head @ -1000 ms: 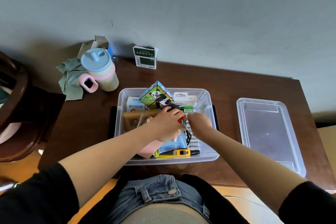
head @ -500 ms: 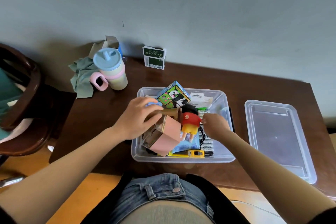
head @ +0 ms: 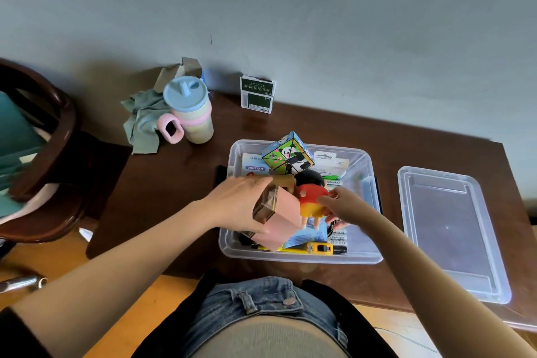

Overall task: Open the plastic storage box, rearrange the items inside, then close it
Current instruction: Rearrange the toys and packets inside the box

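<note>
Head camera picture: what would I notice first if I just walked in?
Probably the toy figure in a red shirt, held by the right hand above the clear storage box. Beside it the left hand grips a pink box. The panda cube sits at the far end.

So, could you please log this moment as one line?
phase: rearranging | left hand: holds pink box | right hand: holds toy figure | storage box: open | lid: on table, right

Pink box (head: 283, 212), panda-print cube (head: 287, 154), red-shirted figure (head: 311, 197).
</note>
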`<state>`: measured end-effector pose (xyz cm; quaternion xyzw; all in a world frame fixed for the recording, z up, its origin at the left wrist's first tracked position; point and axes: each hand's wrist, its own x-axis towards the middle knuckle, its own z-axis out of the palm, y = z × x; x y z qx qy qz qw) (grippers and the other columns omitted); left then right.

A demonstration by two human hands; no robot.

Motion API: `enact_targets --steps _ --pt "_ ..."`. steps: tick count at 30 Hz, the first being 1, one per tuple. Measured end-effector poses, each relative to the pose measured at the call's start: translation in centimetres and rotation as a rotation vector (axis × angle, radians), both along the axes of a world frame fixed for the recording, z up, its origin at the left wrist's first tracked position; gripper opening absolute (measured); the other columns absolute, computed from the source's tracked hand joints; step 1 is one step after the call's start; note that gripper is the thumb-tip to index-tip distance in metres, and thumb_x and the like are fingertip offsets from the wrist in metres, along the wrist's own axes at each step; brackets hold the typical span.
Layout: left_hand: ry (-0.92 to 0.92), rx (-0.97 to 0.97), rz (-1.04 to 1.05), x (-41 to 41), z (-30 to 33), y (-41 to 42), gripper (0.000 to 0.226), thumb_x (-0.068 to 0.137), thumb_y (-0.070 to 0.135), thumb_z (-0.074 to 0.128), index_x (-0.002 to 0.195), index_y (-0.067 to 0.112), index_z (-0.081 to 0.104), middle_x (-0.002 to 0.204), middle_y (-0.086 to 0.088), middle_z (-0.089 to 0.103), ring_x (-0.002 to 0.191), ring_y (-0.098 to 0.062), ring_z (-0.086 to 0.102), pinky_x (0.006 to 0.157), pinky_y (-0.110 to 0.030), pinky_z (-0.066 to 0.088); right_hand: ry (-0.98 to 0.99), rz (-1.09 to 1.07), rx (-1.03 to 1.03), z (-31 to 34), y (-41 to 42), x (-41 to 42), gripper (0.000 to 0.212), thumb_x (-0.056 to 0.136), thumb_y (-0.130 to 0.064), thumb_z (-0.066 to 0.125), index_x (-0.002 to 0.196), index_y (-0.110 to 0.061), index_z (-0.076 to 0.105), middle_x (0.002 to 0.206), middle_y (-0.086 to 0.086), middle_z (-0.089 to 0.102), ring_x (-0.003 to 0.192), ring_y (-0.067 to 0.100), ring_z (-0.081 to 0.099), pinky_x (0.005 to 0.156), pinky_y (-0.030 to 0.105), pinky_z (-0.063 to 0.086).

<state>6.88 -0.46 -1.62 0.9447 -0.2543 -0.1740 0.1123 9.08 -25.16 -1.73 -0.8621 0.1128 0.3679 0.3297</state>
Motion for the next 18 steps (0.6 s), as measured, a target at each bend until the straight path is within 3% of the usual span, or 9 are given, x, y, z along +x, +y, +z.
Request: enact_targets --steps 4,9,12,15,18 --pt "0.126 -0.043 0.079 0.2 0.0 0.1 0.090 0.063 0.063 0.072 0.133 0.020 0.035 0.123 0.002 0.057 0.107 -0.021 0.057 0.080 -0.032 0.048 -0.132 -0.059 -0.108 -1.0 0.1 -0.1 0.037 0.098 -0.038 0.043 0.089 -0.004 0.056 0.083 0.012 0.068 0.066 0.019 0.059 0.069 0.036 0.053" --pt "0.242 -0.061 0.140 0.8 0.2 -0.5 0.104 0.058 0.070 0.073 0.139 0.017 0.033 0.133 0.001 0.049 0.118 -0.020 0.050 0.092 -0.033 0.045 -0.260 0.011 -0.356 -1.1 -0.9 0.2 0.029 0.099 -0.026 0.042 0.084 -0.006 0.055 0.082 0.013 0.062 0.073 0.026 0.056 0.063 0.030 0.041" --pt "0.340 -0.132 0.197 0.2 0.0 -1.4 0.101 0.059 0.064 0.076 0.138 0.019 0.031 0.135 0.000 0.045 0.124 -0.020 0.043 0.097 -0.037 0.044 -0.244 0.049 -0.486 -0.6 -1.8 0.2 0.021 0.098 -0.016 0.041 0.093 -0.003 0.057 0.096 0.016 0.065 0.088 0.033 0.060 0.066 0.029 0.038" --pt "0.394 -0.200 0.272 -0.8 -0.6 -2.3 0.101 0.060 0.061 0.076 0.137 0.020 0.026 0.132 0.000 0.050 0.113 -0.019 0.052 0.091 -0.038 0.048 -0.204 0.093 -0.555 -0.1 -2.0 0.0 0.019 0.094 -0.007 0.040 0.100 -0.001 0.057 0.103 0.017 0.065 0.092 0.034 0.061 0.068 0.029 0.039" --pt "0.344 -0.308 0.298 -1.0 -0.7 -2.4 0.100 0.056 0.062 0.076 0.136 0.025 0.029 0.126 0.006 0.051 0.107 -0.014 0.053 0.089 -0.037 0.049 -0.265 0.082 -0.577 0.4 -1.6 -0.1 0.032 0.092 -0.004 0.037 0.122 -0.001 0.047 0.108 0.019 0.064 0.096 0.036 0.060 0.067 0.030 0.039"
